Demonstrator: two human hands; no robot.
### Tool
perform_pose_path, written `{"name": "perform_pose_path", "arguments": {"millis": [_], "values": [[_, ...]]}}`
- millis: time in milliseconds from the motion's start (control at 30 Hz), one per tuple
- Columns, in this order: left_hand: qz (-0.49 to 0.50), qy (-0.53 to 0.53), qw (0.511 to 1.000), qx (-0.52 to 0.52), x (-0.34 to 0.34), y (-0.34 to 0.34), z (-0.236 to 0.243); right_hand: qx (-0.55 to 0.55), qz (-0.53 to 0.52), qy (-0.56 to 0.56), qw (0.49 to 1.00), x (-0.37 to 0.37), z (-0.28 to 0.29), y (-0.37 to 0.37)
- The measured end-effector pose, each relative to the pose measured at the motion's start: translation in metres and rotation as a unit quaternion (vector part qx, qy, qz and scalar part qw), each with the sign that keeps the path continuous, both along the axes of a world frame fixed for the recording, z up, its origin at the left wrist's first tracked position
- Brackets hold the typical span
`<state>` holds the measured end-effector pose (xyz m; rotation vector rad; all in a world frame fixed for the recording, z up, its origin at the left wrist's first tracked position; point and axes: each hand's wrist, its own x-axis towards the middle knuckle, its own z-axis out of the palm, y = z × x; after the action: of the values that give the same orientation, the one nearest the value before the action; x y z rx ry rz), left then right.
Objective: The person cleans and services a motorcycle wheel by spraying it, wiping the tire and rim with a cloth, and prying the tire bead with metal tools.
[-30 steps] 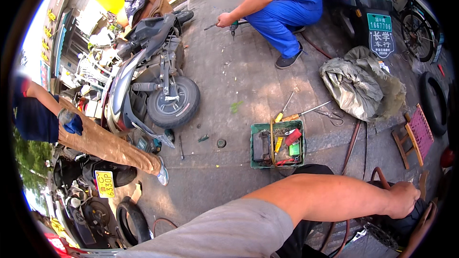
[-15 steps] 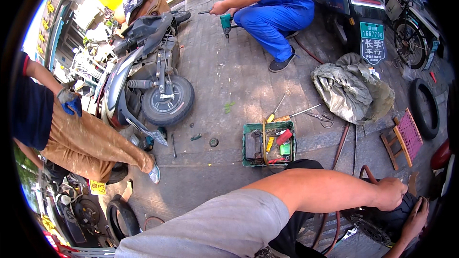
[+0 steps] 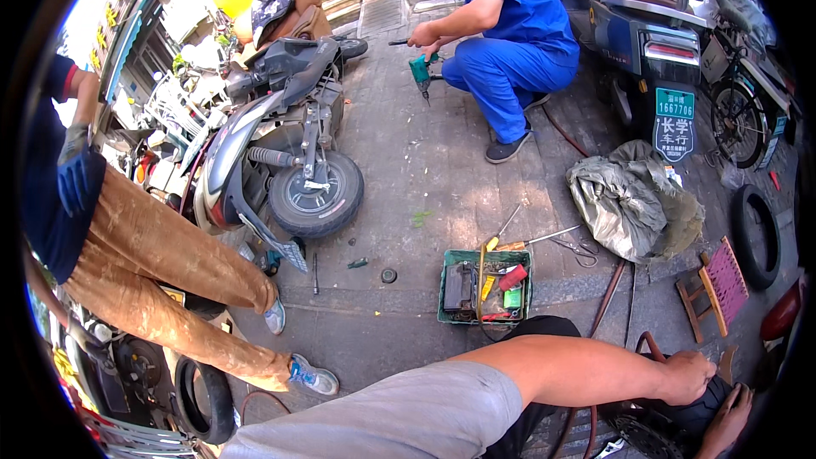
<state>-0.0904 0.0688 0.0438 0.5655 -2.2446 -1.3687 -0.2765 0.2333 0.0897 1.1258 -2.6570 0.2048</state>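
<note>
My left arm in a grey sleeve reaches across to a black-tyred wheel (image 3: 642, 432) at the lower right. My left hand (image 3: 687, 376) is a closed fist at the tyre's upper edge; what lies inside the fist is hidden. My right hand (image 3: 728, 422) grips the tyre (image 3: 699, 410) on its right side, fingers curved over the rubber. A reddish-brown hose (image 3: 650, 345) loops beside my left fist. Near my left forearm, a green tool crate (image 3: 442, 296) holds a black box, a red roll and small packages.
Screwdrivers (image 3: 503, 229) and scissors (image 3: 578, 249) lie beyond the crate, near a grey-green tarp (image 3: 625, 204). A wooden stool (image 3: 714, 289) and loose tyre (image 3: 755, 236) stand right. A scooter (image 3: 280, 153) lies left. One person crouches with a green drill (image 3: 421, 74); another (image 3: 170, 246) stands left.
The whole scene has shifted downward and slightly right in view. The person at left has stepped, with a second shoe now showing. My hands remain at the tyre.
</note>
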Motion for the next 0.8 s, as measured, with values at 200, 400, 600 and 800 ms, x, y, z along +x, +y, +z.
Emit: {"name": "perform_pose_path", "arguments": {"millis": [200,400,600,800], "values": [[0.004,0.074,0.997,-0.004,-0.005,-0.004,-0.010,-0.012,0.023,0.057,0.998,0.007,-0.001,0.004],[-0.011,0.049,0.999,-0.005,0.001,-0.010,-0.004,-0.044,0.034,0.042,0.998,0.029,0.011,-0.009],[-0.005,0.037,0.999,-0.012,0.005,-0.012,-0.009,-0.001,0.010,-0.022,1.000,0.045,0.018,-0.020],[-0.016,0.045,0.999,-0.017,0.001,-0.006,-0.003,-0.034,0.026,0.078,0.996,0.022,0.005,-0.001]]}}
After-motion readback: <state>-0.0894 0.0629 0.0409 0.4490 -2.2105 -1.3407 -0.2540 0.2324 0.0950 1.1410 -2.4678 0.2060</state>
